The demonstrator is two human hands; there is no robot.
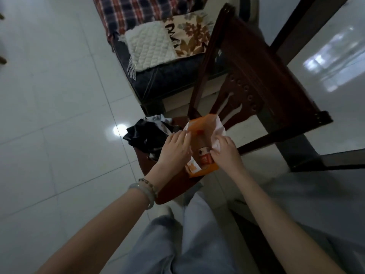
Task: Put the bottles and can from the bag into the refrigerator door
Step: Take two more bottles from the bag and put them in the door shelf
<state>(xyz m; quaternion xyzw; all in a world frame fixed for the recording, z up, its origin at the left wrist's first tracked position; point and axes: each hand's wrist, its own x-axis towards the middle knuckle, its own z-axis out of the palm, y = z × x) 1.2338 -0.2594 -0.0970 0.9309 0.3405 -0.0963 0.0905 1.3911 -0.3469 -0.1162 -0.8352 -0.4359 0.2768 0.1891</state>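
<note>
Spreading orange bag [199, 171] — bottle [205, 155] label unreadable

head view, steeply downward, close over chair [177, 180]

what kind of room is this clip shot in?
Likely a home living or dining area: glossy tiled floor, a dark wooden chair holding the orange bag, and a sofa or daybed with a plaid blanket and cushions. No refrigerator in view.

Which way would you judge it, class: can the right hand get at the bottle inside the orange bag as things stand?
Probably yes. Both hands hold the bag open, and the right hand sits at its rim beside the bottle, with nothing covering it. It must let go of the rim first.
</note>
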